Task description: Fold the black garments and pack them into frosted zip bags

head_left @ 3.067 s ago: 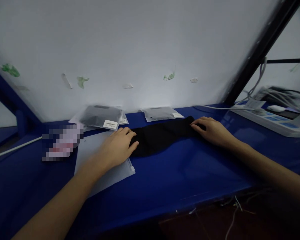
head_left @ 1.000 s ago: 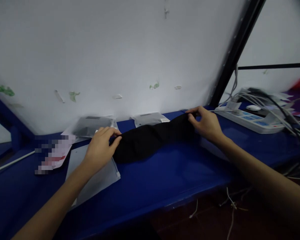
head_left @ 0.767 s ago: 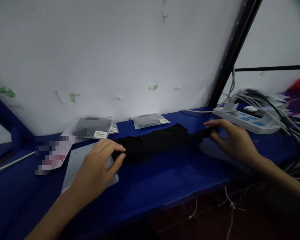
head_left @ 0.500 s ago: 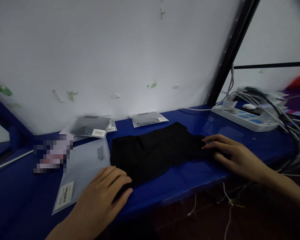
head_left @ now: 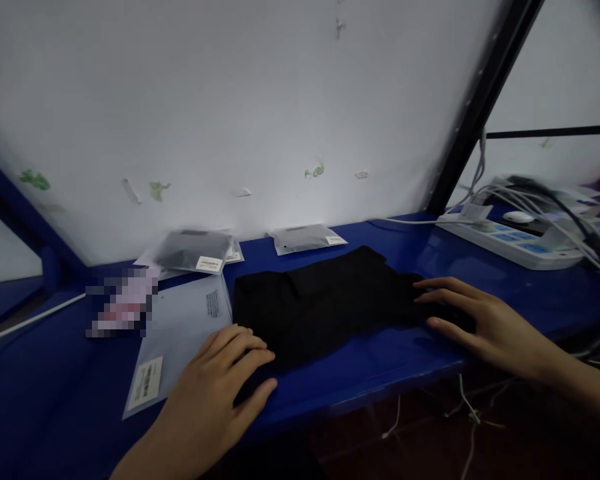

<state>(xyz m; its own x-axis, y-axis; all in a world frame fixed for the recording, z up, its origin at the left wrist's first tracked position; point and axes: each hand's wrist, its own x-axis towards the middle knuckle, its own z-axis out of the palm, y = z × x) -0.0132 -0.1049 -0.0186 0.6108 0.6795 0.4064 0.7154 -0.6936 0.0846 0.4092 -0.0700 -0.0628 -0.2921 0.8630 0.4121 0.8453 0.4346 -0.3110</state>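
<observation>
A piece of folded black cloth (head_left: pixel 315 307), perhaps a garment, lies spread across the blue table, its narrow end to the right. At its near left corner rests my left hand (head_left: pixel 225 380), palm down with the fingers stretched over the edge. My right hand (head_left: pixel 485 327) lies at the narrow right end, fingers apart and tips touching the fabric. Partly behind my left hand is a flat clear plastic bag (head_left: pixel 180 327) with a white barcode label. How the cloth is folded is hard to see in the dark fabric.
Behind the cloth lie filled grey packets (head_left: pixel 195 252) and another packet (head_left: pixel 307 239) by the white wall. A pixelated pinkish item (head_left: pixel 125 303) sits at left. To the right are a white power strip (head_left: pixel 510 241) and tangled cables. The blue table's (head_left: pixel 360 387) front edge is near me.
The whole view has shifted slightly, so everything appears further right. Both hands stay on the cloth in nearly the same places.
</observation>
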